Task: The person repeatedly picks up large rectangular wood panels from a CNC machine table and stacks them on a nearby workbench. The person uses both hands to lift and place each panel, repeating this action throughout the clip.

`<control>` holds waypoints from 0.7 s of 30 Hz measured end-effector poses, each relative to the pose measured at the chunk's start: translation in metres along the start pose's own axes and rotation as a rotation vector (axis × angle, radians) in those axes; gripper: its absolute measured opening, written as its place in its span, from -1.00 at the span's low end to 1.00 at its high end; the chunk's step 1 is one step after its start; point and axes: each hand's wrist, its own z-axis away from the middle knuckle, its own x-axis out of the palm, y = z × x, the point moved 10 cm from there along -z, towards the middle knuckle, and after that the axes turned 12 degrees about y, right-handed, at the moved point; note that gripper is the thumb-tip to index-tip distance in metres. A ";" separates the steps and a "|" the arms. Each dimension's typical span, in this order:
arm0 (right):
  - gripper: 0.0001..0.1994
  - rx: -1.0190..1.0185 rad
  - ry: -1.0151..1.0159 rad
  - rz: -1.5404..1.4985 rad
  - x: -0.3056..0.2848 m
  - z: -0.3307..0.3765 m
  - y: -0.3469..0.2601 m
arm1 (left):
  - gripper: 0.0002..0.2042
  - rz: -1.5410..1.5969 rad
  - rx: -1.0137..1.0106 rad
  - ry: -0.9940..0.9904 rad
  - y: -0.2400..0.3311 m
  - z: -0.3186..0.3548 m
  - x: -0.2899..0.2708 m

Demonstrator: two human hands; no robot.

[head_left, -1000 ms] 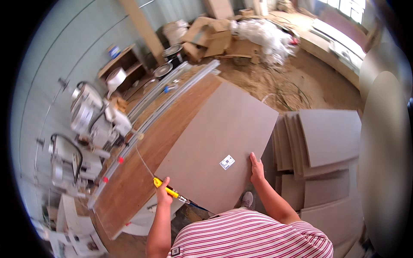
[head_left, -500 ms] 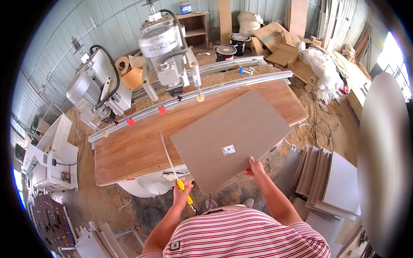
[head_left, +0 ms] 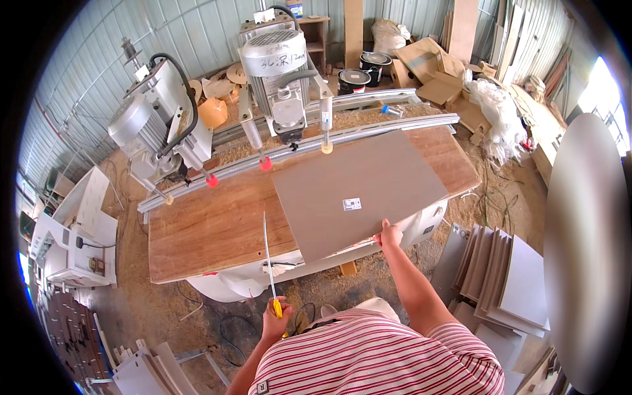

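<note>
Smooth matt panel (head_left: 352,170), paper label (head_left: 352,204), wooden tabletop (head_left: 214,237)

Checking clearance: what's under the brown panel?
The wooden tabletop, visible left and right of the panel. The part directly beneath is covered, so anything lying there can't be seen.

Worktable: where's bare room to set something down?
The worktable is bare left of the panel; a smaller patch borders its right side. The panel crowds the middle; motor heads crowd the back; the yellow tool crosses the left patch in view.
</note>
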 end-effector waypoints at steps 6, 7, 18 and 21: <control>-0.55 0.131 -0.196 -0.039 0.028 -0.004 -0.018 | -0.71 -0.087 -0.048 0.015 0.019 0.012 0.005; -0.56 0.135 -0.221 -0.063 0.031 -0.007 -0.018 | -0.71 -0.066 -0.053 0.010 0.028 0.014 0.006; -0.58 0.189 -0.261 -0.162 0.038 -0.018 -0.005 | -0.73 -0.073 -0.022 -0.135 0.067 0.015 0.026; -0.56 0.188 -0.253 -0.142 0.037 -0.015 -0.006 | -0.74 -0.176 0.007 -0.156 0.091 0.019 0.029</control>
